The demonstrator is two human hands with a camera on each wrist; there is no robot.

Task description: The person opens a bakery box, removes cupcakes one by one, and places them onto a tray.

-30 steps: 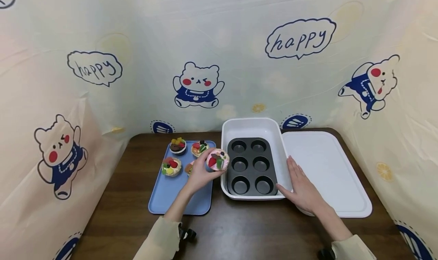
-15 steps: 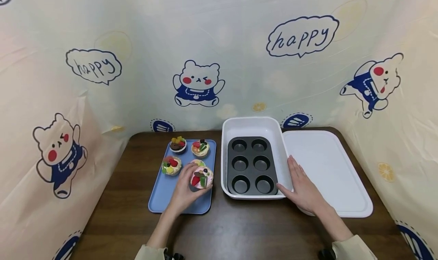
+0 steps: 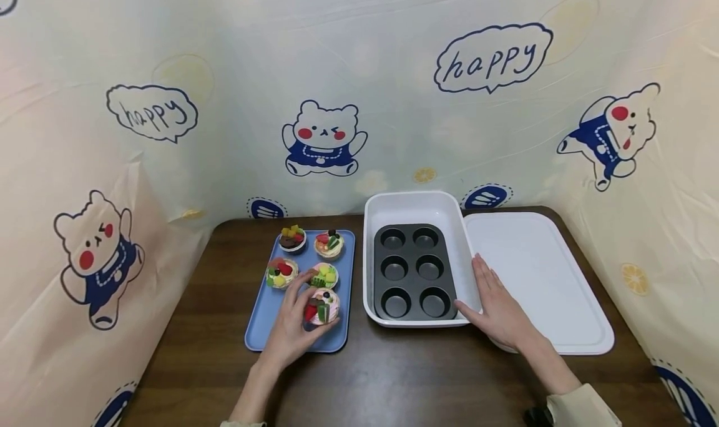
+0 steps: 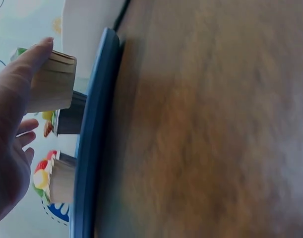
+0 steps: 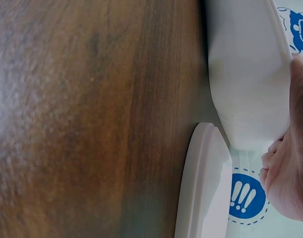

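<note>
My left hand (image 3: 289, 330) grips a toy cupcake (image 3: 324, 307) with pink cream and fruit pieces, at the near right part of the blue tray (image 3: 261, 330). In the left wrist view, the cup (image 4: 54, 82) appears slightly apart from the tray. Beside it sits a cupcake with green and yellow topping (image 3: 324, 276). Farther back on the tray are a chocolate cupcake (image 3: 292, 240), a cream cupcake (image 3: 328, 245) and a red-topped cupcake (image 3: 281, 272). My right hand (image 3: 502, 308), fingers straight, rests against the right side of the white bin (image 3: 412, 210).
A dark muffin pan (image 3: 412, 277) with bare cups lies inside the white bin. To the right is a flat white lid (image 3: 539, 277). A printed cloth (image 3: 393, 71) hangs behind the brown table (image 3: 387, 377).
My left hand has carried the pink cupcake from beside the white bin left and toward me, down to the tray's near part. The right hand has stayed at the bin.
</note>
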